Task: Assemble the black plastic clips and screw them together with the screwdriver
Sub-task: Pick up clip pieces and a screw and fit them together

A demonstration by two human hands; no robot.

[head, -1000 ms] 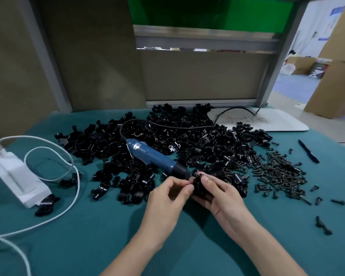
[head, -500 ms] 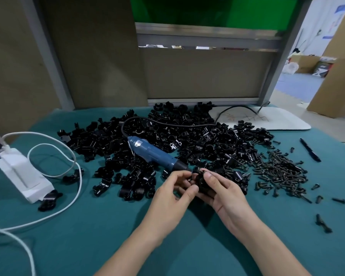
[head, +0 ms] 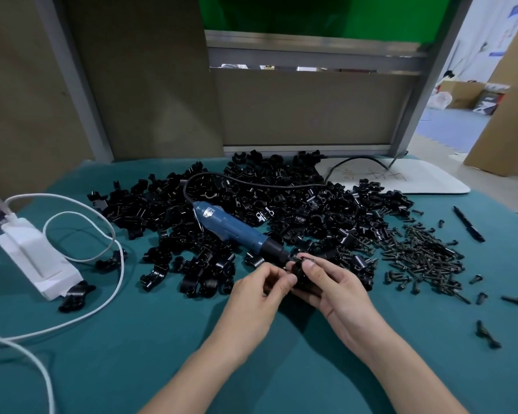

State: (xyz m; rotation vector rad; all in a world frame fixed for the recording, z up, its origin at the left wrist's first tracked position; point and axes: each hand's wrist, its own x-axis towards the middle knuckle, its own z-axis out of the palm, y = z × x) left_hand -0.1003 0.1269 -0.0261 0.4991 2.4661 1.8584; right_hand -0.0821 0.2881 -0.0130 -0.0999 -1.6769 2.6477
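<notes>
Teal tablecloth (head: 132, 354), brown partition (head: 305, 109) behind.

Bare green cloth (head: 132, 354) near, clip pile (head: 281, 204) beyond, screws (head: 425, 258) right

Screwdriver (head: 234, 231) on the clips (head: 296, 210) — screws (head: 425, 261) to the right, charger (head: 36, 258) far left

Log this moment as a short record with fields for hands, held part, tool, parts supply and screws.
hands: left hand and right hand meet over the green cloth, both pinching one piece
held part: black clip
tool: blue screwdriver lying on the clip pile, unheld
parts supply: clip pile behind the hands
screws: screw heap to the right
</notes>
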